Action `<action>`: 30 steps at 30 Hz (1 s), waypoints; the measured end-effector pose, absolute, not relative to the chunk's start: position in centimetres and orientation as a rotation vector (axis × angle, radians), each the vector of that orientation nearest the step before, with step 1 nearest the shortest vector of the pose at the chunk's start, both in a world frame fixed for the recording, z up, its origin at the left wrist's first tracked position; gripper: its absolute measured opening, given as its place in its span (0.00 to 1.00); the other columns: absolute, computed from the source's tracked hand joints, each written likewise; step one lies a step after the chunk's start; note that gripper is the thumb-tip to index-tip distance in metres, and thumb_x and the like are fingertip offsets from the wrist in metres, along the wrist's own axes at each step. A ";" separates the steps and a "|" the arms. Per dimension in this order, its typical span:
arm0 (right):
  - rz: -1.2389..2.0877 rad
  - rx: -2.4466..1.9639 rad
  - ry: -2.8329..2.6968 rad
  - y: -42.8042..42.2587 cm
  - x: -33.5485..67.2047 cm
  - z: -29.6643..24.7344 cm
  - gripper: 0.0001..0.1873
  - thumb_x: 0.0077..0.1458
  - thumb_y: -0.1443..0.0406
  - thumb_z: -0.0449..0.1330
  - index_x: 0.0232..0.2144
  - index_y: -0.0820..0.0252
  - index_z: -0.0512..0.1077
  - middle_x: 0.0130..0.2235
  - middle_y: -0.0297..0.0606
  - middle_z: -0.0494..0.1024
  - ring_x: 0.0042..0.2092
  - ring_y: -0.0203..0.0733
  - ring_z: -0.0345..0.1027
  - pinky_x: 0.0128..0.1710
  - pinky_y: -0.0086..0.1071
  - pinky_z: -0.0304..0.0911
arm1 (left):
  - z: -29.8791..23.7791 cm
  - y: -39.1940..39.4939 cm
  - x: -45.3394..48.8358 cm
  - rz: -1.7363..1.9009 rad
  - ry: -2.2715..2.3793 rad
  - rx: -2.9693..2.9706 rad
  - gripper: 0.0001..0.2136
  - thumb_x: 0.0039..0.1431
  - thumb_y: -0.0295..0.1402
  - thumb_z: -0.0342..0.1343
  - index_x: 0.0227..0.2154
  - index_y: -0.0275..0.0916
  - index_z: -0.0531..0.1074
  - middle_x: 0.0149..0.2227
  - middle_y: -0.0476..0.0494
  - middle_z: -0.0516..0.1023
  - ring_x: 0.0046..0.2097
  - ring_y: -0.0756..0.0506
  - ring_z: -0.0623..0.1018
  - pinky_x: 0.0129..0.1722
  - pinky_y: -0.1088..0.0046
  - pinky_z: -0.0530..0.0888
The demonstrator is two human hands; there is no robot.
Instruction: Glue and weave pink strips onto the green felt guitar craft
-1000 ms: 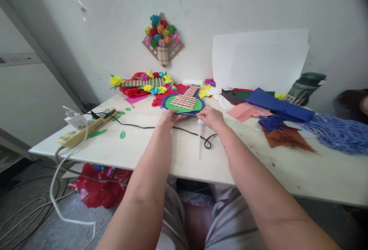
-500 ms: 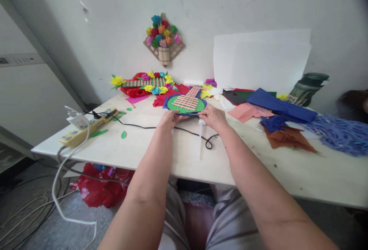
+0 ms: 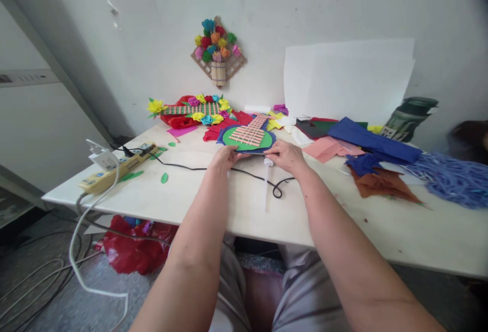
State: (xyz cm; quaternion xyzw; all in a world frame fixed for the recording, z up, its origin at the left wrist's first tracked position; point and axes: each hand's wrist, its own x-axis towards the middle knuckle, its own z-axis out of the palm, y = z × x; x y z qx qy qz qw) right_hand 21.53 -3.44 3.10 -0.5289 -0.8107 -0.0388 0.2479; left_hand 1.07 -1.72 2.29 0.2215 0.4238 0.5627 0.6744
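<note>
A round paper craft piece (image 3: pixel 247 139) lies near the middle of the white table (image 3: pixel 213 200): a blue disc, a green disc on it, and a lattice of pale pink sticks on top. My left hand (image 3: pixel 224 158) grips its near left edge with closed fingers. My right hand (image 3: pixel 286 155) grips its near right edge, fingers also closed. A translucent glue stick (image 3: pixel 267 180) lies on the table between my hands, beside a black cable (image 3: pixel 213 169).
A yellow power strip (image 3: pixel 114 169) with plugs sits at the left, green paper leaves (image 3: pixel 163 178) near it. Coloured paper sheets (image 3: pixel 366 144) and blue shredded paper (image 3: pixel 453 179) cover the right. A flower-decorated piece (image 3: pixel 194 109) lies at the back, white sheets (image 3: pixel 346 78) lean on the wall.
The craft piece has tilted flatter toward the table in my hands. Both hands stay on its near edge.
</note>
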 end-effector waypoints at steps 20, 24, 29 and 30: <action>-0.176 -1.530 -2.215 -3.3 19.7 2.9 0.12 0.53 0.58 0.54 0.36 0.47 0.77 0.41 0.34 0.74 0.37 0.39 0.67 0.31 0.30 0.57 | 2.3 -1.9 1.4 1.282 0.954 0.502 0.18 0.56 0.20 0.45 0.51 0.29 0.61 0.33 0.36 0.78 0.30 0.45 0.79 0.13 0.84 0.65; -0.154 -1.560 -2.216 -3.3 19.6 3.1 0.12 0.52 0.58 0.54 0.36 0.47 0.77 0.41 0.33 0.74 0.37 0.39 0.67 0.31 0.30 0.58 | 2.0 -1.7 1.3 1.270 0.965 0.525 0.17 0.56 0.20 0.46 0.49 0.29 0.62 0.33 0.37 0.77 0.30 0.46 0.79 0.13 0.85 0.66; -0.032 -1.526 -2.179 -2.9 21.5 3.2 0.10 0.49 0.59 0.57 0.33 0.47 0.77 0.40 0.31 0.75 0.39 0.38 0.67 0.33 0.29 0.59 | 1.8 -1.6 1.0 1.289 0.985 0.540 0.15 0.55 0.19 0.47 0.46 0.29 0.64 0.31 0.37 0.77 0.29 0.45 0.79 0.12 0.85 0.66; 0.027 -1.497 -2.177 -2.8 22.0 3.2 0.10 0.48 0.59 0.58 0.33 0.47 0.78 0.39 0.31 0.76 0.38 0.38 0.68 0.33 0.28 0.59 | 1.8 -1.6 1.0 1.290 0.983 0.543 0.15 0.55 0.18 0.47 0.46 0.29 0.64 0.30 0.37 0.77 0.29 0.45 0.79 0.12 0.85 0.66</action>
